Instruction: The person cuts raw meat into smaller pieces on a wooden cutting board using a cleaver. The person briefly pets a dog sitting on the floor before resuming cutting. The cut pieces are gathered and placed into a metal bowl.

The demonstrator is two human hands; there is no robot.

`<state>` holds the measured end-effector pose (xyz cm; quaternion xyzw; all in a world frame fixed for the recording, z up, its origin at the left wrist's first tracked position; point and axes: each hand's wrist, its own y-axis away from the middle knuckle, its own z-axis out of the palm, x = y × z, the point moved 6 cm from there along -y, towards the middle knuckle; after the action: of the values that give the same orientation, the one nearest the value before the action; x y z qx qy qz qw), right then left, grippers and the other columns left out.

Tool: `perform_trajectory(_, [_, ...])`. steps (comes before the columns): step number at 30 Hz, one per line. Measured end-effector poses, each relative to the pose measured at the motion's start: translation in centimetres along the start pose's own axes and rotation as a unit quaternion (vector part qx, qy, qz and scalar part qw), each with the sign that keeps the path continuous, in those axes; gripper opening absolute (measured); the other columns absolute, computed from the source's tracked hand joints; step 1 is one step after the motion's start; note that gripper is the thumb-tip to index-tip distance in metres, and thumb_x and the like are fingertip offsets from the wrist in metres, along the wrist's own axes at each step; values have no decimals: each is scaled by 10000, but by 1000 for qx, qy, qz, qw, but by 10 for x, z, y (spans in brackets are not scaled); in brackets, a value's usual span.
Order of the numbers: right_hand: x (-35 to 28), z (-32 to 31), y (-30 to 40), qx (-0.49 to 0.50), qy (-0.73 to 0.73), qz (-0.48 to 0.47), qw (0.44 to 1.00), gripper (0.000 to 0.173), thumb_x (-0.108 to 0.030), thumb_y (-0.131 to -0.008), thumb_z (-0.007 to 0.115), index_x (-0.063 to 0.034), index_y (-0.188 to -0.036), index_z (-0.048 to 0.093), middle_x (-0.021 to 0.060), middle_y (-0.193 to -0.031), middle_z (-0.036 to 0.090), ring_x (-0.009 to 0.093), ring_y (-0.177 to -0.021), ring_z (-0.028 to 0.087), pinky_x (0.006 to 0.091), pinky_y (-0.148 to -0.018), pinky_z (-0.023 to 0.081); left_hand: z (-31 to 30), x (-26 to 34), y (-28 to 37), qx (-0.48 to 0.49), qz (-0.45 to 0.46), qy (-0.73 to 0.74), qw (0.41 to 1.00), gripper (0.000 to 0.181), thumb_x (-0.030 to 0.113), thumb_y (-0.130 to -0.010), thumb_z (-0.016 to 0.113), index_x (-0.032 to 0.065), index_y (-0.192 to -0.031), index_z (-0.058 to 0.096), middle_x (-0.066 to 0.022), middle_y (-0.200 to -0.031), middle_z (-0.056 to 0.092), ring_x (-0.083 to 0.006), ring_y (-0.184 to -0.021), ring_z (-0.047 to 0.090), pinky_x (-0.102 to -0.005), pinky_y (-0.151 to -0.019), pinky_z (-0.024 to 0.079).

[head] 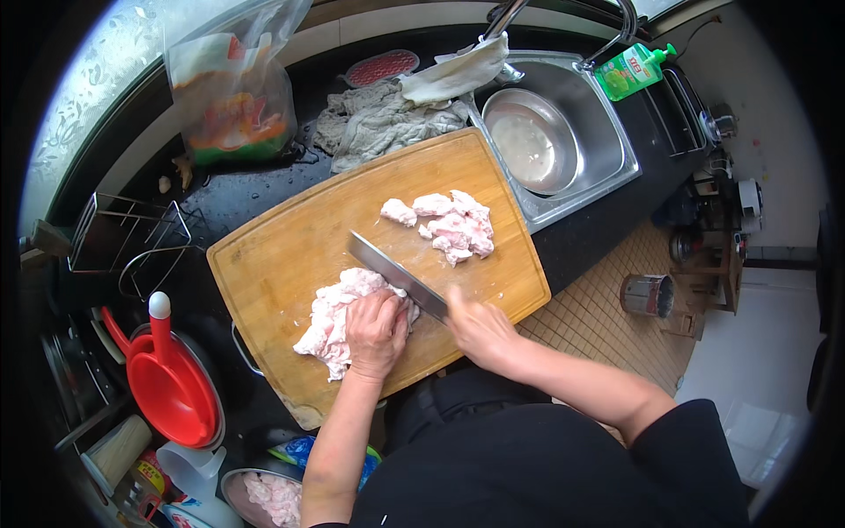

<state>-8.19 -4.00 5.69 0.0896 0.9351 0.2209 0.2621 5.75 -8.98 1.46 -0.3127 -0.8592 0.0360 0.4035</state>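
My right hand [480, 330] grips a cleaver [399, 276], whose blade stands on edge at the right side of a large pale pink piece of fatty meat [333, 317]. Bent fingers of my left hand [376, 328] press down on that piece, close beside the blade. Both rest on a wooden cutting board [297, 241] with a groove along its rim. Several smaller cut pieces of the same meat [459, 228] lie on the board beyond the cleaver. The handle is mostly hidden in my right fist.
A steel sink [604, 142] holding a metal basin [528, 142] adjoins the board's far right. Grey cloths [389, 122] and a plastic bag [234, 112] lie behind. A wire rack [135, 237] and red ladles [171, 389] stand left. A bowl of meat [274, 498] sits near my left forearm.
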Motion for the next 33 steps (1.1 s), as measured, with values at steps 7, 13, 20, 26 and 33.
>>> perform_trajectory(7, [-26,9,-54,58,29,-104,992,305,-88,-832,538,21,-1044,348,257,-699,609,452,-655,605,532,-573,479,-5,4,-2,22,-5,-24,999,216,90,-710,662,50,-914,604,-102,-956,627,-279,-899,581,-388,-814,430])
perform_trajectory(13, [30,-14,12,-45,6,-2,999,266,-55,-831,529,28,-1005,346,284,-713,601,490,-694,590,542,-611,466,-6,-5,1,46,-34,-31,998,189,65,-704,645,58,-889,603,-93,-955,629,-273,-915,584,-385,-821,426])
perform_trajectory(20, [41,-34,-46,13,1,-38,999,366,-106,-829,614,-5,-1033,326,302,-774,594,517,-789,552,548,-664,441,-13,23,6,-37,-24,-108,993,383,159,-689,672,55,-1049,592,-91,-1105,592,-256,-1048,546,-415,-907,378])
perform_trajectory(26, [33,-51,-29,34,12,-82,996,341,-114,-840,594,-18,-1047,341,276,-772,613,495,-767,580,556,-660,449,-2,31,7,-55,-11,-301,952,328,182,-746,624,55,-1047,589,-104,-1130,572,-239,-1063,540,-418,-850,384])
perform_trajectory(33, [17,-30,-39,-31,42,-101,994,327,-85,-824,539,30,-1073,361,266,-785,630,459,-761,616,527,-652,483,9,25,5,-1,-27,-332,943,213,124,-757,600,79,-963,572,-71,-1019,581,-254,-958,565,-371,-769,428])
